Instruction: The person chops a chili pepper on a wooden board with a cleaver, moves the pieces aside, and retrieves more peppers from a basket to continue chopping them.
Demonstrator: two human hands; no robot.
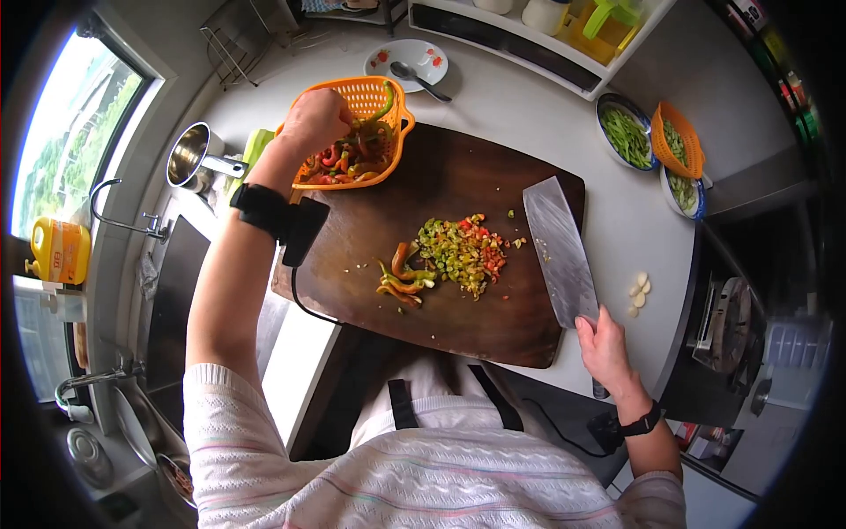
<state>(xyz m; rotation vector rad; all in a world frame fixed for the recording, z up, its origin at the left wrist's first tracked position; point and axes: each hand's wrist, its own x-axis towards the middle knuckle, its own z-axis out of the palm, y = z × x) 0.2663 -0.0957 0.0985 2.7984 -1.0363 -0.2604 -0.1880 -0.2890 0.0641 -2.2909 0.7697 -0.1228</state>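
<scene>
My left hand (315,121) reaches over the near left part of an orange plastic basket (401,145), its fingers curled down and the tips hidden. Red, orange and green chili peppers (352,163) lie in the basket, close under that hand. My right hand (605,346) grips a cleaver (560,251) by the handle end, with its broad blade lying over the right side of the wooden cutting board (441,176). Chopped chili pieces (463,251) form a pile mid-board. Beside them are a few longer pepper pieces (404,275).
Peeled garlic cloves (640,291) lie right of the board. Bowls of cut greens (624,132) and a small orange basket (674,141) stand at the back right. Behind is a plate (377,63) with a spoon (419,79). A steel pot (196,157) stands left, near the sink.
</scene>
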